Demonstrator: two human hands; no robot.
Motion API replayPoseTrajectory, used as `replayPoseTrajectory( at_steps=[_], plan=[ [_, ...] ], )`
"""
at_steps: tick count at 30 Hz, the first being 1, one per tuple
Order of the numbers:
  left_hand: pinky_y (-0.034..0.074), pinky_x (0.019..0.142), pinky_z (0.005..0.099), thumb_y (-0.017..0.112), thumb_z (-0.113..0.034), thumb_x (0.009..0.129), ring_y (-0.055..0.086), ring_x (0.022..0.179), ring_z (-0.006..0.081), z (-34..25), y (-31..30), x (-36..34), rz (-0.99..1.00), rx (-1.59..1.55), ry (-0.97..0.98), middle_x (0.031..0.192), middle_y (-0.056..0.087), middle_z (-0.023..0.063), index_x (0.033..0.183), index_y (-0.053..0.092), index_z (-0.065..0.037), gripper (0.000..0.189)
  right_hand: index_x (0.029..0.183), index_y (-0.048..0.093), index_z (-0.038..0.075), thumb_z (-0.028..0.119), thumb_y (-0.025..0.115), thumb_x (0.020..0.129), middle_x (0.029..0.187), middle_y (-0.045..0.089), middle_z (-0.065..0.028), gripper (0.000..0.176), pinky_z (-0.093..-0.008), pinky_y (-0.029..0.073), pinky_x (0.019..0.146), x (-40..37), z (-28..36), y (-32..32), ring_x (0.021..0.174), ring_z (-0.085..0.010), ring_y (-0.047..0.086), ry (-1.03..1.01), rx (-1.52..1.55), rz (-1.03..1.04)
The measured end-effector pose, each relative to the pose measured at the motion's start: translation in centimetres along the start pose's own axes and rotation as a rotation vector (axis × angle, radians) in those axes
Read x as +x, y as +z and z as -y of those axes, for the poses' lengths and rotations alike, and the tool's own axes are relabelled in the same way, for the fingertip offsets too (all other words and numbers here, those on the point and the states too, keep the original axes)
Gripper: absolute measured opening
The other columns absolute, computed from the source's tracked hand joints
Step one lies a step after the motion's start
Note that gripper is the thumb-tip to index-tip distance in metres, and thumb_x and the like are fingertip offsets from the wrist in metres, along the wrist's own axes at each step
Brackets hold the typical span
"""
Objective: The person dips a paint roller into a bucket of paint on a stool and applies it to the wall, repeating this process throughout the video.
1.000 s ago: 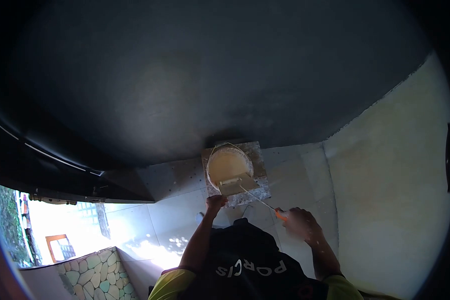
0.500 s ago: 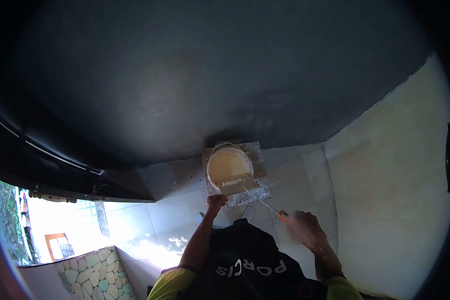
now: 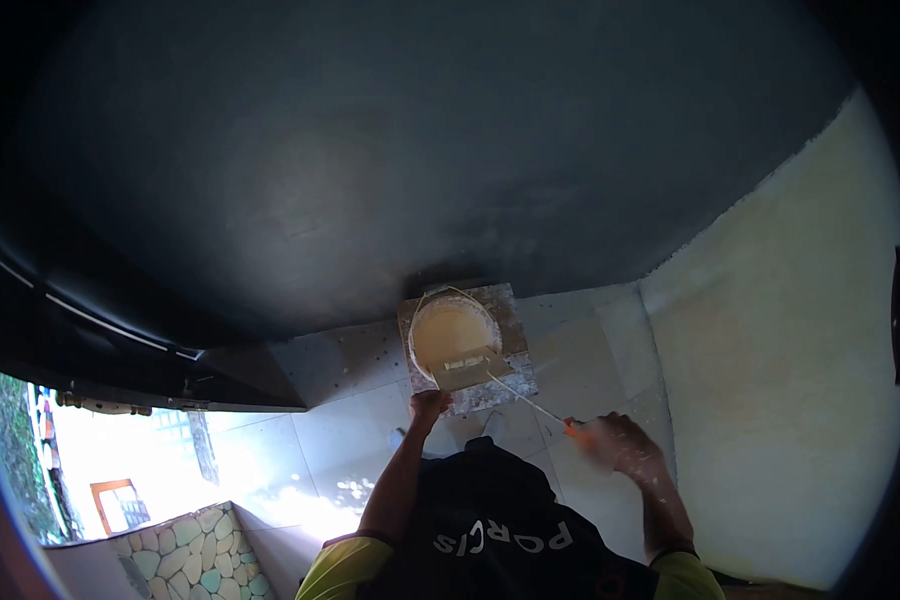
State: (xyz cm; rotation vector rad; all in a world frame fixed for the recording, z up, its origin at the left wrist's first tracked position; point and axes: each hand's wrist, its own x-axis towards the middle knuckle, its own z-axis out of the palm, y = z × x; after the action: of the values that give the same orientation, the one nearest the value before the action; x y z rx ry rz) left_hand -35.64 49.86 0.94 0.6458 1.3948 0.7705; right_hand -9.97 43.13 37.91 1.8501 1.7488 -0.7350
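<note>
A bucket of cream-coloured paint (image 3: 448, 325) stands below me with its thin handle up at the far side. A flat pale board (image 3: 460, 378) slants across its near edge. My right hand (image 3: 620, 443), a little blurred, grips the orange handle of a paint roller (image 3: 530, 401). The pale roller head lies against the board. At the board's near left corner my left hand (image 3: 430, 404) is closed, apparently round its edge; the fingertips are partly hidden.
The bucket rests on a paint-spattered square board (image 3: 515, 330) on the tiled floor (image 3: 580, 350). A dark wall (image 3: 420, 150) rises ahead and a pale wall (image 3: 790, 330) on the right. Stone facing (image 3: 195, 555) and a bright opening lie at left.
My right hand has shifted slightly up and right with the roller handle. The roller head stays on the board, and the left hand keeps its place. The view has shifted slightly.
</note>
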Motion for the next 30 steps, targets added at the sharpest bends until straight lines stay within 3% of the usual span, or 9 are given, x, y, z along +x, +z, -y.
replayPoseTrajectory(
  at_steps=[2, 5, 8, 12, 14, 18, 21, 30],
  plan=[
    [0.054, 0.059, 0.0252, 0.06, -0.017, 0.081, 0.063, 0.066, 0.0153, 0.3, 0.0, 0.3, 0.021, 0.006, -0.001, 0.076, 0.065, 0.0097, 0.083, 0.063, 0.003, 0.021, 0.116, 0.055, 0.015, 0.019, 0.07, 0.064, 0.091, 0.062, -0.015, 0.054, -0.0376, 0.046, 0.079, -1.9, -1.3, -2.0, 0.084, -0.0315, 0.059, -0.201, 0.09, -0.161],
    [0.054, 0.061, 0.027, 0.058, -0.019, 0.082, 0.064, 0.071, 0.0177, 1.0, -0.8, 0.2, 0.071, 0.113, 0.048, 0.082, 0.065, 0.0119, 0.09, 0.06, 0.005, 0.026, 0.112, 0.057, 0.008, 0.016, 0.074, 0.06, 0.09, 0.062, -0.0172, 0.056, -0.0368, 0.045, 0.082, -3.4, -2.7, -2.7, 0.084, -0.0304, 0.06, -0.102, 0.268, -0.152],
    [0.055, 0.064, 0.0308, 0.055, -0.022, 0.085, 0.064, 0.079, 0.0263, 2.3, -2.4, -1.0, 0.055, -0.21, -0.197, 0.095, 0.06, 0.0181, 0.105, 0.048, 0.007, 0.036, 0.111, 0.056, 0.006, 0.019, 0.071, 0.065, 0.09, 0.062, -0.0176, 0.05, -0.0365, 0.046, 0.08, -5.0, -4.6, 0.3, 0.083, -0.0301, 0.06, -0.112, 0.361, -0.178],
    [0.056, 0.066, 0.0361, 0.052, -0.026, 0.085, 0.063, 0.082, 0.0317, 6.9, -7.6, 0.1, 0.025, -0.136, -0.323, 0.101, 0.057, 0.0231, 0.109, 0.039, 0.009, 0.044, 0.106, 0.052, 0.001, 0.024, 0.065, 0.073, 0.088, 0.061, -0.0183, 0.043, -0.038, 0.046, 0.077, -7.2, -4.3, 6.0, 0.082, -0.0318, 0.059, 0.08, 0.53, -0.201],
    [0.056, 0.066, 0.0376, 0.053, -0.024, 0.083, 0.063, 0.081, 0.0331, 8.2, -9.5, 0.0, 0.052, -0.021, -0.327, 0.1, 0.057, 0.0239, 0.102, 0.041, 0.008, 0.039, 0.1, 0.048, 0.0, 0.028, 0.057, 0.08, 0.084, 0.06, -0.0194, 0.036, -0.0408, 0.045, 0.075, -7.9, -3.5, 9.6, 0.08, -0.0341, 0.058, 0.162, 0.622, -0.044],
    [0.055, 0.068, 0.0416, 0.051, -0.021, 0.083, 0.063, 0.08, 0.0356, 10.3, -12.4, -1.2, 0.209, 0.18, -0.433, 0.096, 0.057, 0.0241, 0.089, 0.043, 0.005, 0.028, 0.099, 0.046, -0.001, 0.029, 0.053, 0.082, 0.082, 0.059, -0.0204, 0.035, -0.0438, 0.044, 0.074, -10.3, -0.8, 15.8, 0.078, -0.0361, 0.058, 0.386, 0.687, -0.154],
    [0.056, 0.064, 0.0411, 0.047, -0.02, 0.085, 0.062, 0.079, 0.0357, 10.4, -15.2, -1.5, 0.291, 0.319, -0.56, 0.1, 0.056, 0.0237, 0.098, 0.041, 0.004, 0.028, 0.101, 0.048, -0.001, 0.031, 0.052, 0.082, 0.082, 0.059, -0.0218, 0.038, -0.0462, 0.044, 0.073, -11.9, 1.1, 18.9, 0.081, -0.037, 0.058, 0.459, 0.886, -0.26],
    [0.056, 0.061, 0.0382, 0.045, -0.018, 0.083, 0.063, 0.077, 0.0343, 12.5, -7.2, -2.4, 0.38, 0.485, -0.514, 0.101, 0.057, 0.0218, 0.106, 0.039, 0.005, 0.032, 0.096, 0.054, 0.0, 0.046, 0.051, 0.083, 0.077, 0.06, -0.0191, 0.049, -0.0435, 0.046, 0.068, -13.0, -3.0, 31.1, 0.075, -0.0343, 0.06, 0.814, 1.14, -0.586]
  ],
)
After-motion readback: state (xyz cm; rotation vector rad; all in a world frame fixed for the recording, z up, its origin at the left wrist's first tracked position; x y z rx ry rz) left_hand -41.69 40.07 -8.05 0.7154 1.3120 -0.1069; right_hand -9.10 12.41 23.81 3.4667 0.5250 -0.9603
